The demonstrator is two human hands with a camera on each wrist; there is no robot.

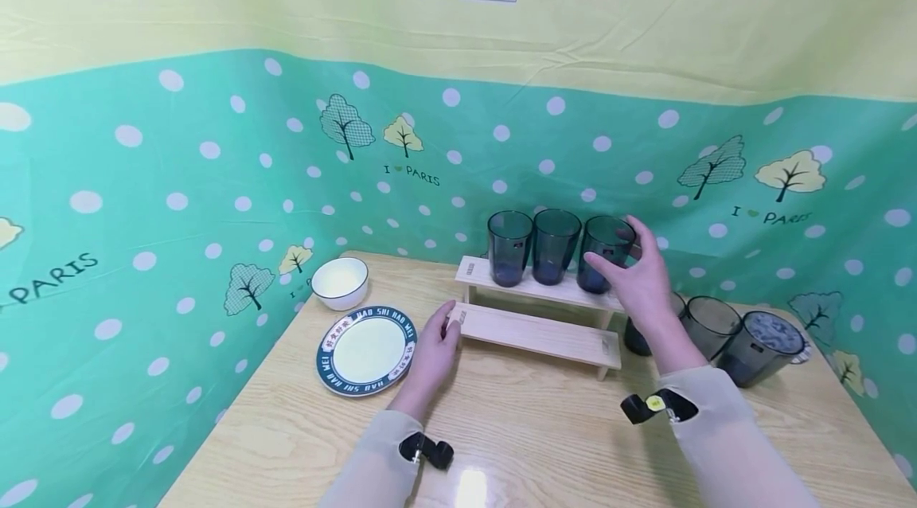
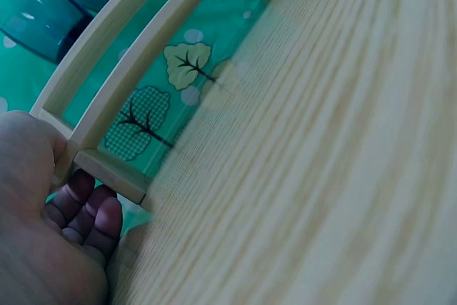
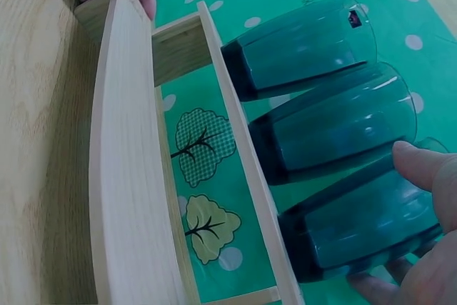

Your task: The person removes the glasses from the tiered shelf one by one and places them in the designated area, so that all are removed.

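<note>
A two-tier wooden shelf [image 1: 537,333] stands on the table, and my left hand [image 1: 432,357] grips the left end of its lower step. In the left wrist view the fingers [image 2: 84,208] curl beneath that end of the board. Three dark tinted glasses are lined up upright on the upper step: a left glass [image 1: 510,249], a middle glass [image 1: 556,247] and a right glass [image 1: 593,277]. My right hand [image 1: 645,285] holds the right glass around its side, thumb in front. In the right wrist view, this glass's base [image 3: 300,248] is right at the upper board [image 3: 250,155].
Right of the shelf are more tinted glasses [image 1: 711,325], one [image 1: 762,345] with patterned contents, partly behind my right forearm. On the left lie a blue-rimmed plate [image 1: 332,369] and a white bowl [image 1: 340,283]. A green patterned cloth [image 1: 401,213] hangs behind the table.
</note>
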